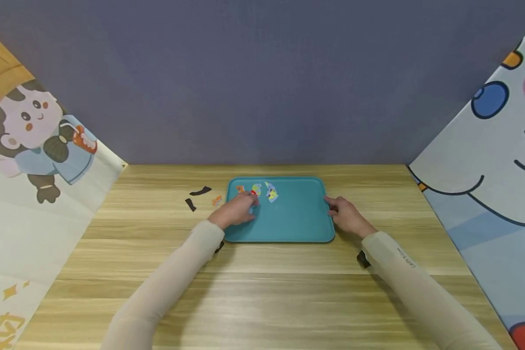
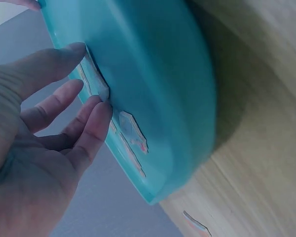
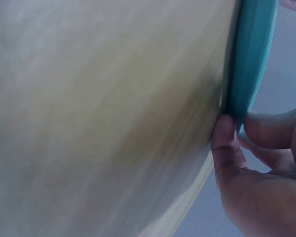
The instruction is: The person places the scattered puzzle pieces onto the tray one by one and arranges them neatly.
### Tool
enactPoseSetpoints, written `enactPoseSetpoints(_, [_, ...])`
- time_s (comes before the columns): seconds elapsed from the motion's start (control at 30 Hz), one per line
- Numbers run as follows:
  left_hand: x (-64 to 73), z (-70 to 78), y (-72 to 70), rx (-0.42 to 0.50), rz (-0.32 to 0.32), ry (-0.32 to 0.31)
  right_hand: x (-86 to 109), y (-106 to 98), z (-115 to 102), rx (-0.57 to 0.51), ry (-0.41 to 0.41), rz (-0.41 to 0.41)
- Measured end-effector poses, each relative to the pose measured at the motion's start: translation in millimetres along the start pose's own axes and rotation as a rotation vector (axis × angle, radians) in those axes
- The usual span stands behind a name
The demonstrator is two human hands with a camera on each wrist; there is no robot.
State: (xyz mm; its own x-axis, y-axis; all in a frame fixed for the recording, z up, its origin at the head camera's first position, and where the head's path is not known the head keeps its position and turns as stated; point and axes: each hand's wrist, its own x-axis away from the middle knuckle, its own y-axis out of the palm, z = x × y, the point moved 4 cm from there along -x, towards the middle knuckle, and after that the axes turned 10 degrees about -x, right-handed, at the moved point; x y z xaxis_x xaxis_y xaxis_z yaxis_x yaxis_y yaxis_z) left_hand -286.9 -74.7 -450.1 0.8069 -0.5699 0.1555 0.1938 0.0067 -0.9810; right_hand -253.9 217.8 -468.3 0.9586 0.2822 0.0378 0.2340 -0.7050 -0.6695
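Closest: pale sleeves over wood table. Right hand pinches the right rim of the teal tray, thumb inside, finger outside. Left hand is over the tray's left part, narrow grip, thumb and fingertips on opposite ends of a flat piece; can't tell if it's lifted. Just beyond its fingers, in tray: blue-yellow piece, orange scrap. Left of tray, on table: dark strip. Behind: grey-blue wall.
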Motion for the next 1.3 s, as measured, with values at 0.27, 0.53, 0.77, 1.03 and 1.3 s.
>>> enactPoseSetpoints(0.27, [0.4, 2.3, -4.0, 0.008, 0.033, 0.008, -1.7, 1, -1, 0.018, 0.008, -0.002])
enactPoseSetpoints(0.53, [11.4, -5.6, -16.4, 0.076, 0.12, 0.009, -0.9, 0, -1, 0.019, 0.003, -0.001])
enactPoseSetpoints(0.77, [27.7, -25.3, -26.7, 0.112, 0.213, 0.033, 0.4, 0, -4, 0.022, -0.008, 0.003])
enactPoseSetpoints(1.03, [50.4, -55.6, -33.9, 0.187, 0.227, -0.015, 0.1, -1, -4, 0.025, -0.007, 0.004])
enactPoseSetpoints(1.3, [62.3, -83.3, -26.9, 0.143, 0.326, -0.011, -0.8, -1, -3, 0.023, -0.012, 0.002])
